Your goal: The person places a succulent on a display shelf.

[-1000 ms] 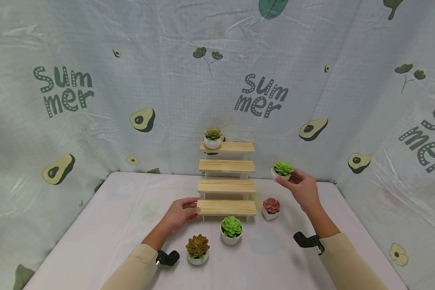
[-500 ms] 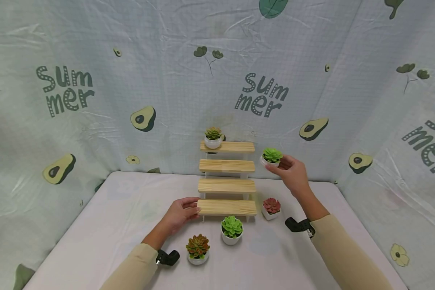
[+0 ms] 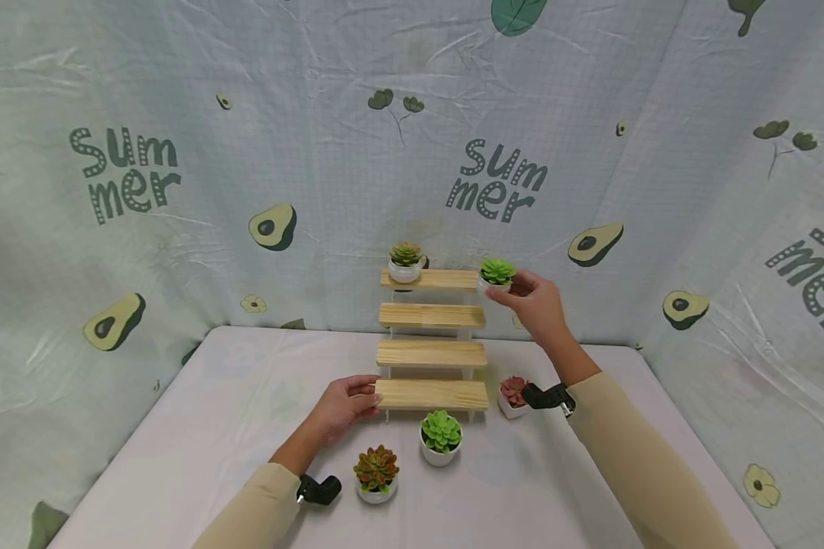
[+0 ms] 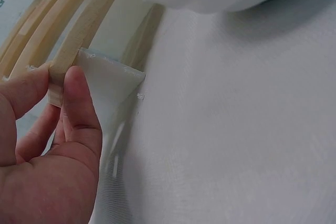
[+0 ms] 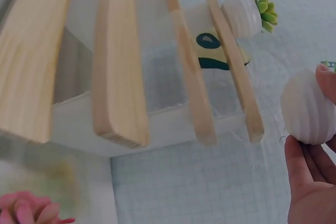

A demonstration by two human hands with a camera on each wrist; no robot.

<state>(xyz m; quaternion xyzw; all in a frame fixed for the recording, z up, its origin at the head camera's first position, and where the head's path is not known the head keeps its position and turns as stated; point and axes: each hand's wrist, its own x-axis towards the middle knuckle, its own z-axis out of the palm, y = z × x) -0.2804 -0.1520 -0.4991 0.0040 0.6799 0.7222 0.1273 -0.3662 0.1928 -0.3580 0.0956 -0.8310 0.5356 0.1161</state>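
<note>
My right hand (image 3: 537, 306) holds a bright green succulent (image 3: 497, 271) in a ribbed white pot (image 5: 310, 107). The pot is in the air by the right end of the top step, and the right wrist view shows it apart from the wood. With thumb and fingers my left hand (image 3: 341, 406) pinches the left end of the lowest step of a wooden stepped shelf (image 3: 431, 394), as the left wrist view also shows. At the left of the top step stands a green-and-reddish succulent (image 3: 405, 263) in a white pot.
In front of the shelf stand a green succulent (image 3: 441, 438) and a brown-orange succulent (image 3: 376, 474), both in white pots on the white table (image 3: 247, 396). A red succulent (image 3: 513, 395), partly behind the right wrist camera, stands at the shelf's right. Patterned cloth (image 3: 343, 191) hangs behind.
My right hand has carried the green succulent left and upward, from right of the shelf to the top step's right end. The left hand keeps its place on the lowest step.
</note>
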